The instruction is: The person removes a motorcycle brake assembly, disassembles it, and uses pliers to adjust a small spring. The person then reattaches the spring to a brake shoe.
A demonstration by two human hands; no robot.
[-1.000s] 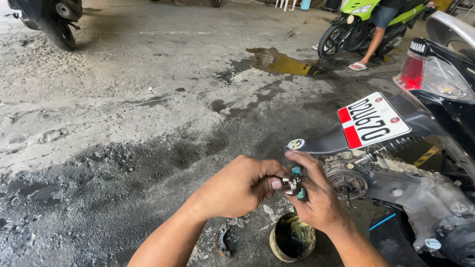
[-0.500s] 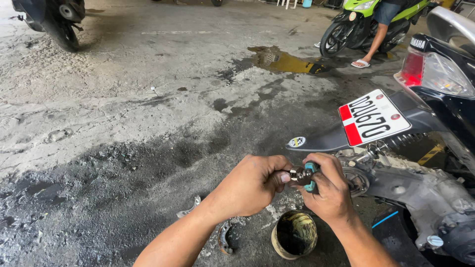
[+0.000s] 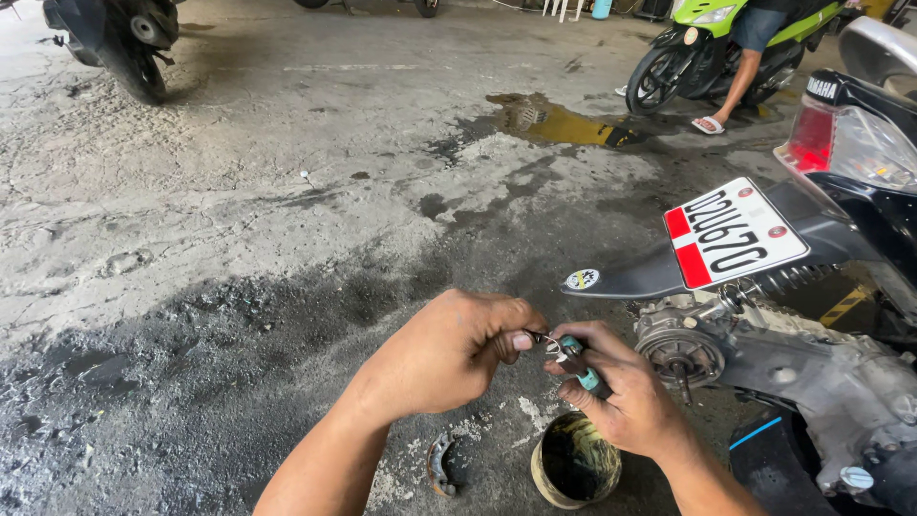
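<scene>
Both hands have drifted a touch lower and right since a moment ago, holding together over the oily floor (image 3: 287,191) beside the black scooter (image 3: 860,191) with its bare hub (image 3: 680,352). Left hand (image 3: 449,354) is pinched shut on a small metal spring (image 3: 546,340), right hand (image 3: 626,401) clamped round teal-handled pliers (image 3: 581,368) meeting it, above a grimy can (image 3: 575,461) and a brake shoe (image 3: 439,463).

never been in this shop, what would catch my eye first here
At bottom centre, the left hand and right hand meet over a teal-handled tool, above a grimy round tin on the oil-stained floor. To the right stands a black scooter with its rear hub bare; a lime-green scooter waits at the top.
</scene>
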